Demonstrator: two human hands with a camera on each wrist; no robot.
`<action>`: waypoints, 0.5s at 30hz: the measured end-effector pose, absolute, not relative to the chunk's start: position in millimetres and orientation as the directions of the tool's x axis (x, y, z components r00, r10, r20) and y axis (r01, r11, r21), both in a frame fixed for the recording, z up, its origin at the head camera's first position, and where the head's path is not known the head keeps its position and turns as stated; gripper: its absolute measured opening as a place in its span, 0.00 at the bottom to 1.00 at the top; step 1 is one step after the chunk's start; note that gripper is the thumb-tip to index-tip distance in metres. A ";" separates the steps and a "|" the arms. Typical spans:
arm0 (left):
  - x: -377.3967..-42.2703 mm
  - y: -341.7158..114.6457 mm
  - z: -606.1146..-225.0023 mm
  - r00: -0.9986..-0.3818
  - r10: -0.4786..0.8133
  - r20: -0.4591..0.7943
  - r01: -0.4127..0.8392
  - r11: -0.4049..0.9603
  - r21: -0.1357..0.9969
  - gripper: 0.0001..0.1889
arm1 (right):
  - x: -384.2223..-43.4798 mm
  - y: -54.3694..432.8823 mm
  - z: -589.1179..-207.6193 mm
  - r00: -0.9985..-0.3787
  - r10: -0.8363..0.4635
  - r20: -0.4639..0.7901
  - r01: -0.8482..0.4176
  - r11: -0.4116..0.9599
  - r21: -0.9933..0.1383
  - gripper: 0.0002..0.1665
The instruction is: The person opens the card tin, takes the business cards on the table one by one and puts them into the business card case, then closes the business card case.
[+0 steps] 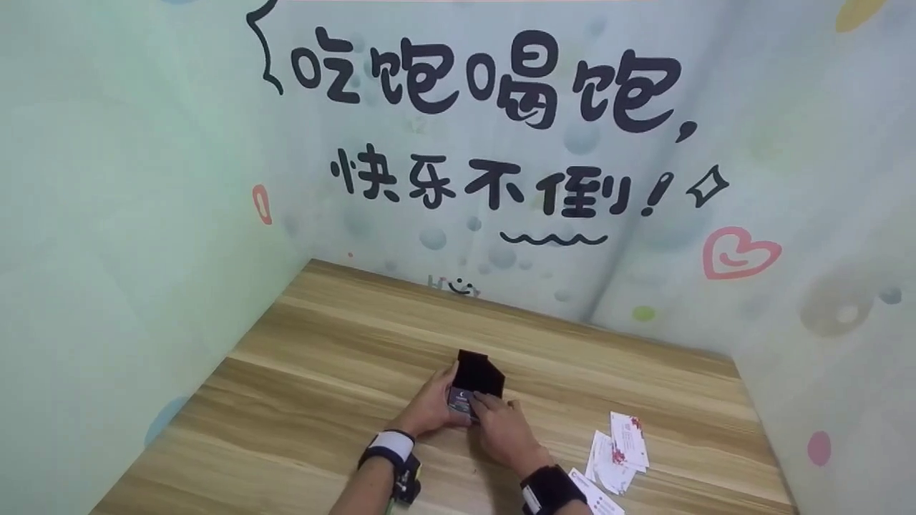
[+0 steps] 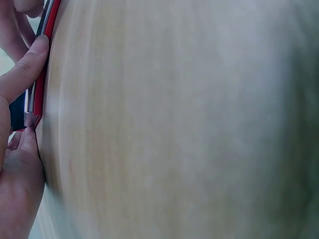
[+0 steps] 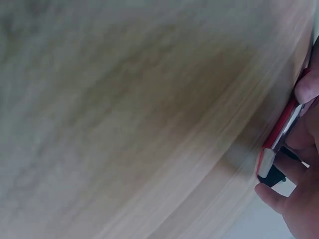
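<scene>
In the head view, an opened card case (image 1: 479, 373) shows its black inside and a raised flap, with a dark printed card (image 1: 460, 400) at its near end. The left hand (image 1: 429, 409) grips the case's left side, thumb along the near edge. Over the near right part lies the right hand (image 1: 504, 429), its bent fingers on the card and case. Seen edge-on in the left wrist view, the case (image 2: 40, 94) has a red outside, with the left thumb pressed to it. The right wrist view shows its red edge (image 3: 281, 122) beside fingers.
Several white cards with red flowers (image 1: 630, 440) lie overlapping to the right of the hands on the wood-grain table (image 1: 322, 343). Printed walls (image 1: 458, 236) close off the back and both sides. A band with a small black device (image 1: 408, 481) is on the left wrist.
</scene>
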State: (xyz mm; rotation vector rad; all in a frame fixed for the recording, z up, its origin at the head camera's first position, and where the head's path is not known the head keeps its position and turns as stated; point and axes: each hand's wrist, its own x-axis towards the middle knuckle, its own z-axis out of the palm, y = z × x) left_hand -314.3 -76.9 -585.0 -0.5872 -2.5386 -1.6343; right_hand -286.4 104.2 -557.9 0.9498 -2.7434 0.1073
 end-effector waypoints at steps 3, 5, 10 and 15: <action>-314.4 -76.4 -584.7 -0.922 0.280 0.268 0.359 0.360 0.861 0.61 | -284.3 101.5 -556.4 -0.751 -0.602 0.272 -0.615 0.787 0.042 0.27; -314.4 -76.1 -584.6 -0.919 0.284 0.274 0.366 0.353 0.861 0.61 | -282.2 99.4 -556.4 -0.743 -0.603 0.289 -0.612 0.788 0.069 0.26; -314.4 -75.9 -584.7 -0.922 0.294 0.253 0.353 0.371 0.859 0.60 | -275.4 95.7 -557.9 -0.735 -0.589 0.334 -0.589 0.800 0.114 0.27; -313.5 -78.1 -585.2 -0.928 0.291 0.233 0.340 0.408 0.847 0.60 | -269.0 92.0 -560.5 -0.766 -0.540 0.350 -0.564 0.825 0.038 0.26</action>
